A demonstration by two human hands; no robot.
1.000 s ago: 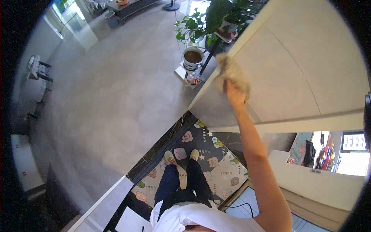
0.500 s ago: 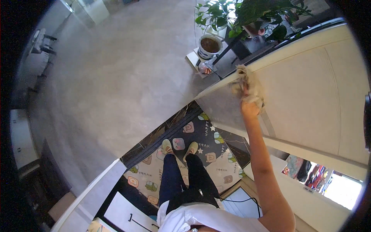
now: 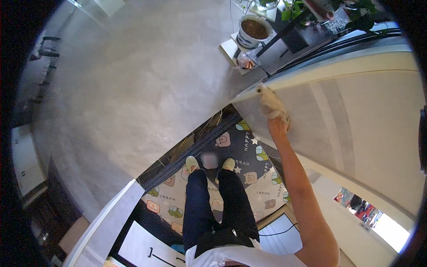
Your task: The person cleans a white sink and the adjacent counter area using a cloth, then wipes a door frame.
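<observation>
My right hand (image 3: 278, 126) reaches forward at the end of a stretched-out arm. Its fingers are closed on a shaggy beige cleaning cloth (image 3: 272, 103), which lies against a large cream panel (image 3: 311, 107) with a pale raised border. The cloth's far end comes close to the panel's upper edge. My left hand is nowhere in the picture.
Beyond the panel stand a plant pot (image 3: 255, 29) full of soil and a leafy plant (image 3: 293, 10), with a small clear bag (image 3: 246, 61) nearby. My feet are on a patterned mat (image 3: 249, 178) bordered by a dark threshold (image 3: 189, 149). A white cabinet (image 3: 144, 242) is at lower left.
My right hand has moved a little left with the cloth along the panel. My view has shifted, so the plant and pot now appear higher up.
</observation>
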